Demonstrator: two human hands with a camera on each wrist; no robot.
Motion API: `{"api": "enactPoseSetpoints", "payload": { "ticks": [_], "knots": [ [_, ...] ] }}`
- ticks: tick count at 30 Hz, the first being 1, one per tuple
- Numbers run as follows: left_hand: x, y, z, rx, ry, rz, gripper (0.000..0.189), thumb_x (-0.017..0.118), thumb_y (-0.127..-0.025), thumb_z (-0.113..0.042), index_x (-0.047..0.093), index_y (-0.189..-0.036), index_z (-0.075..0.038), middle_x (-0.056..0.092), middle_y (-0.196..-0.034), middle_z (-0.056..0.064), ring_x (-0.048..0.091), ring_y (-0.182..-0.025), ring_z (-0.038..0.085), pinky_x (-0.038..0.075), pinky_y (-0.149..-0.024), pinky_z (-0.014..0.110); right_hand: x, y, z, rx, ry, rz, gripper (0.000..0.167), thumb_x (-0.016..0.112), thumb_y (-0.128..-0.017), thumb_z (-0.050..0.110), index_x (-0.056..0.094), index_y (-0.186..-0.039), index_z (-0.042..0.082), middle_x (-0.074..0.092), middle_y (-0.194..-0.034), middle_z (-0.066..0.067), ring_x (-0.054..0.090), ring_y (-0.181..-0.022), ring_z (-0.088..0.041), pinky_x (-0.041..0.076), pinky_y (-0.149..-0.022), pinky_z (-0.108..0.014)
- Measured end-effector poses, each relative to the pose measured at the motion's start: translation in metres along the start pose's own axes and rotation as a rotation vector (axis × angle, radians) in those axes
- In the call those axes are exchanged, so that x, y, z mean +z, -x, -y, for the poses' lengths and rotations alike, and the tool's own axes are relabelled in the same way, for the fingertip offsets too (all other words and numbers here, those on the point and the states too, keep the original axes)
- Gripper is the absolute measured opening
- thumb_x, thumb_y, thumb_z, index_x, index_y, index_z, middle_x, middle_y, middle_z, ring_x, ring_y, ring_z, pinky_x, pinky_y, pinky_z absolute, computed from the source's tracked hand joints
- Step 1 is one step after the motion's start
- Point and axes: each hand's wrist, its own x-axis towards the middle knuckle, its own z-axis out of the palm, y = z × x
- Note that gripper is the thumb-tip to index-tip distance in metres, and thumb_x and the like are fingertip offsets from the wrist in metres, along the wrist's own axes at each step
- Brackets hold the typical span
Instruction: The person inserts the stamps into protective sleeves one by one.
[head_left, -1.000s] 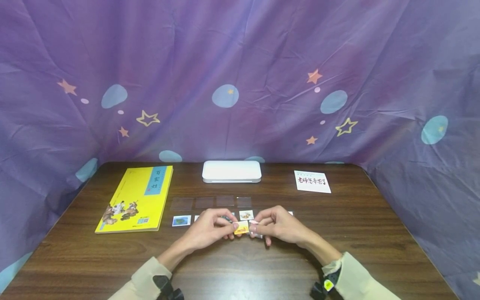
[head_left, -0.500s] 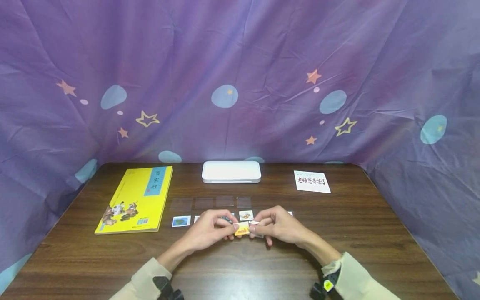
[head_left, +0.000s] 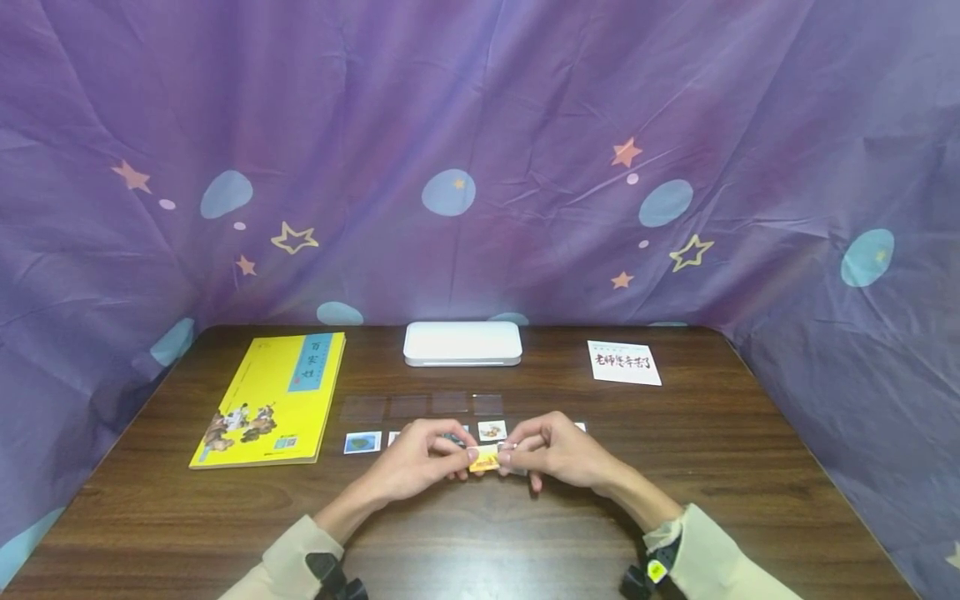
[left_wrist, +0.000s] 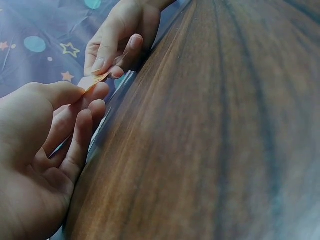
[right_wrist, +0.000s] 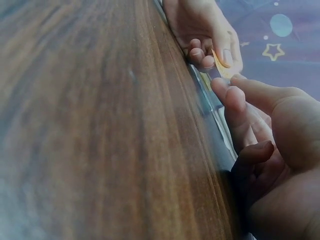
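In the head view, my left hand (head_left: 423, 454) pinches a small yellow stamp-like card (head_left: 484, 457) between thumb and fingers. Opposite it, my right hand (head_left: 558, 454) pinches a small clear plastic sleeve (head_left: 522, 472) at the card's right edge. How far the card sits inside the sleeve cannot be made out. Both wrist views show the yellow card (left_wrist: 96, 80) edge-on between the two hands, just above the tabletop. Behind the hands lies a row of small picture cards, among them a blue one (head_left: 363, 442) and a white one (head_left: 492, 431); others are partly hidden.
Several clear plastic sleeves (head_left: 487, 405) lie in a row behind the cards. A yellow book (head_left: 277, 400) is at the left, a white flat case (head_left: 462, 343) at the back, and a white card with red writing (head_left: 625, 363) at the back right of the wooden table (head_left: 480, 542).
The yellow card has tilted slightly between the fingers and shifted a little. Both hands stay in nearly the same place, with small finger movements at the sleeve.
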Motion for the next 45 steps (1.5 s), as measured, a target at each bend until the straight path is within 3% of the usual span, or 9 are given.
{"api": "enactPoseSetpoints", "payload": {
  "ticks": [18, 27, 38, 45],
  "knots": [
    [0.0022, -0.0021, 0.0009, -0.009, 0.007, -0.008, 0.025, 0.077, -0.101, -0.026, 0.079, -0.118, -0.007, 0.085, -0.099, 0.004, 0.080, -0.083, 0.016, 0.064, -0.075, 0.026, 0.0000, -0.0008, -0.0025, -0.017, 0.037, -0.012, 0.019, 0.079, -0.100, 0.026, 0.079, -0.110, 0.010, 0.085, -0.098, -0.008, 0.063, -0.053, -0.010, 0.050, -0.051, -0.020],
    [0.0015, -0.0011, 0.0001, -0.006, -0.024, -0.003, 0.024, 0.077, -0.101, -0.030, 0.081, -0.116, -0.012, 0.085, -0.091, 0.000, 0.079, -0.086, 0.014, 0.057, -0.080, 0.023, 0.0006, -0.0010, -0.0021, -0.015, 0.039, -0.024, 0.021, 0.079, -0.100, 0.027, 0.079, -0.108, 0.009, 0.085, -0.096, -0.009, 0.064, -0.052, -0.010, 0.049, -0.049, -0.020],
    [0.0023, -0.0006, -0.0022, -0.014, -0.027, 0.001, 0.021, 0.077, -0.101, -0.031, 0.083, -0.111, -0.014, 0.085, -0.089, 0.001, 0.078, -0.087, 0.014, 0.060, -0.078, 0.024, 0.0018, -0.0008, -0.0027, -0.019, 0.015, -0.023, 0.020, 0.080, -0.099, 0.023, 0.078, -0.110, 0.006, 0.085, -0.099, -0.012, 0.067, -0.057, -0.012, 0.060, -0.055, -0.028],
    [0.0031, -0.0012, -0.0014, -0.009, -0.040, 0.007, 0.019, 0.077, -0.100, -0.031, 0.082, -0.112, -0.018, 0.085, -0.090, -0.001, 0.077, -0.089, 0.013, 0.054, -0.080, 0.023, 0.0035, 0.0000, 0.0002, -0.003, 0.024, -0.017, 0.019, 0.081, -0.098, 0.024, 0.078, -0.109, 0.008, 0.085, -0.097, -0.011, 0.063, -0.054, -0.011, 0.055, -0.051, -0.024]
  ]
}}
